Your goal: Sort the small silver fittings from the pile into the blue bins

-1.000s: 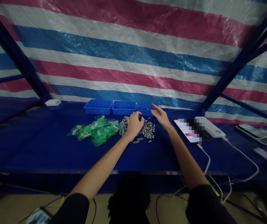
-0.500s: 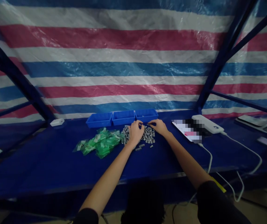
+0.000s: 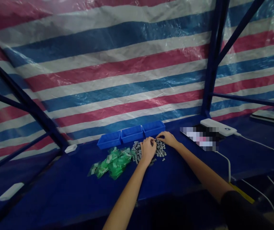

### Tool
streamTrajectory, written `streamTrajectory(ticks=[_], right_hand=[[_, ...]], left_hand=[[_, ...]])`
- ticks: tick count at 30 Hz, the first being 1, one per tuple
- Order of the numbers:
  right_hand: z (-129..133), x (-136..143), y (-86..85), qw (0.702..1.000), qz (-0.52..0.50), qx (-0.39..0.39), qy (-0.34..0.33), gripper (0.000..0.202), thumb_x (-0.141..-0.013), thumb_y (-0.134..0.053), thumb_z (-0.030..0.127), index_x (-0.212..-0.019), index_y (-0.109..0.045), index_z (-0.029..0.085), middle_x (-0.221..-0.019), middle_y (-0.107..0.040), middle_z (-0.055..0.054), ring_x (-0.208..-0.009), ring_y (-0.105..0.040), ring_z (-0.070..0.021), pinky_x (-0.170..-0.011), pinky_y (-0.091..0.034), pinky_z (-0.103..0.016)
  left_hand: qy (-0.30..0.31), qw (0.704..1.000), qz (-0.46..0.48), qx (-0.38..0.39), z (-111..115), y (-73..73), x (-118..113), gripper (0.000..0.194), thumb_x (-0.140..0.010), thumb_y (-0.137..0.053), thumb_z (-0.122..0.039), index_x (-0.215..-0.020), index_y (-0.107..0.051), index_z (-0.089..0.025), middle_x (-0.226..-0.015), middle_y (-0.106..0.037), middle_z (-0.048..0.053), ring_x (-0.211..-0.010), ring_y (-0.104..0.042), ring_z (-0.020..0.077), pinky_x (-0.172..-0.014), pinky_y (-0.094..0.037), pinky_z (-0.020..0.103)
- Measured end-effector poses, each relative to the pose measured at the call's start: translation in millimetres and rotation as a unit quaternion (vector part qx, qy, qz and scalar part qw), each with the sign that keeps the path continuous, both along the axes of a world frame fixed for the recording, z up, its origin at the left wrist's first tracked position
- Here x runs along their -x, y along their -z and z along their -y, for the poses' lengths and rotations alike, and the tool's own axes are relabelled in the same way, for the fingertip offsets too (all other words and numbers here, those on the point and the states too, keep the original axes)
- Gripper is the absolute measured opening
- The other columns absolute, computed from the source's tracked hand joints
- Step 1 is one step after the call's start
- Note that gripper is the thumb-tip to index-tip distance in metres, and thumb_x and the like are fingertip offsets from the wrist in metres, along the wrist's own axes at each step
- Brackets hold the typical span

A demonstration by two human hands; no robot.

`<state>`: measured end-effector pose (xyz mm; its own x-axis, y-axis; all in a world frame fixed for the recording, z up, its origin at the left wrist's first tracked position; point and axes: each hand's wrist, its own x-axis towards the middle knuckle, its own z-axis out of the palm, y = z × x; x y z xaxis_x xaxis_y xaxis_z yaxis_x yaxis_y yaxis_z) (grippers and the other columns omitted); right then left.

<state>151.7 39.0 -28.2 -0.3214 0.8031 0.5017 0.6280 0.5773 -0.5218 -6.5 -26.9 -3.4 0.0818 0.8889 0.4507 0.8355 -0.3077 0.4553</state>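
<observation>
Small grey metal parts (image 3: 161,149) lie in a heap on the blue table, with more of them on the heap's left side. My left hand (image 3: 148,150) is over the middle of this heap, its fingers curled together in a pinch. Beside it, at the heap's back right, my right hand (image 3: 167,139) has thumb and forefinger closed, the tips close to the left fingers. Whatever sits between the fingertips is too small to make out. Green-and-clear plastic bags (image 3: 116,163) lie piled left of the heap, touching its edge.
Three blue trays (image 3: 131,134) stand in a row behind the heap. To the right lie a phone (image 3: 196,135) and a white power bank (image 3: 218,127), both with white cables. A small white device (image 3: 71,148) is at the back left. Blue frame posts (image 3: 210,73) rise behind.
The camera view has tilted and shifted, so the table appears lower and slanted. My right fingertips have come closer to my left hand.
</observation>
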Motion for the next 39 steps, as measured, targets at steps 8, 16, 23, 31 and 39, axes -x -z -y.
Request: streamTrajectory(ticks=[8, 16, 23, 31, 39], right_hand=[[3.1, -1.5, -3.4, 0.998, -0.034, 0.042, 0.009, 0.011, -0.075, -0.062, 0.029, -0.075, -0.071, 0.022, -0.076, -0.071, -0.001, -0.071, -0.064, -0.0159, -0.065, -0.045, -0.024], [2.1, 10.4, -9.9, 0.940, -0.306, 0.152, -0.027, 0.027, -0.069, -0.065, 0.041, -0.081, -0.071, 0.017, -0.083, -0.071, -0.005, -0.078, -0.064, -0.0180, -0.076, -0.047, -0.029], [18.3, 22.0, -19.4, 0.832, -0.431, 0.330, -0.115, 0.032, -0.060, -0.074, 0.042, -0.081, -0.070, 0.018, -0.078, -0.067, -0.001, -0.070, -0.058, -0.0096, -0.067, -0.043, -0.021], [24.9, 28.0, -22.0, 0.832, -0.437, 0.325, -0.106, 0.035, -0.057, -0.077, 0.040, -0.082, -0.070, 0.017, -0.067, -0.063, 0.001, -0.059, -0.053, -0.0075, -0.061, -0.042, -0.021], [9.4, 13.8, -13.7, 0.892, -0.392, 0.225, 0.022, 0.038, -0.057, -0.074, 0.042, -0.081, -0.070, 0.012, -0.063, -0.066, -0.003, -0.058, -0.058, -0.0131, -0.062, -0.048, -0.028]], left_hand=[[-0.011, 1.000, 0.020, 0.005, -2.2, 1.5, 1.1, 0.014, -0.079, -0.048, -0.019, -0.086, -0.060, -0.021, -0.081, -0.064, 0.001, -0.083, -0.057, 0.0178, -0.080, -0.035, 0.033], [0.038, 0.990, 0.125, -0.045, -7.2, 1.3, 5.8, 0.026, -0.085, -0.047, -0.027, -0.109, -0.055, -0.020, -0.083, -0.062, 0.002, -0.078, -0.057, 0.0159, -0.076, -0.041, 0.030], [0.080, 0.963, 0.220, -0.130, -9.5, -4.5, 7.9, 0.017, -0.083, -0.053, -0.029, -0.090, -0.064, -0.019, -0.087, -0.060, 0.003, -0.076, -0.056, 0.0136, -0.074, -0.044, 0.027], [0.062, 0.964, 0.232, -0.115, -10.9, -1.4, 7.2, 0.010, -0.079, -0.057, -0.025, -0.080, -0.064, -0.017, -0.080, -0.057, 0.003, -0.072, -0.055, 0.0133, -0.070, -0.044, 0.026], [0.002, 0.976, 0.189, -0.108, -9.6, -0.7, 8.2, 0.021, -0.079, -0.055, -0.025, -0.100, -0.057, -0.019, -0.085, -0.058, 0.002, -0.070, -0.053, 0.0129, -0.073, -0.042, 0.028]])
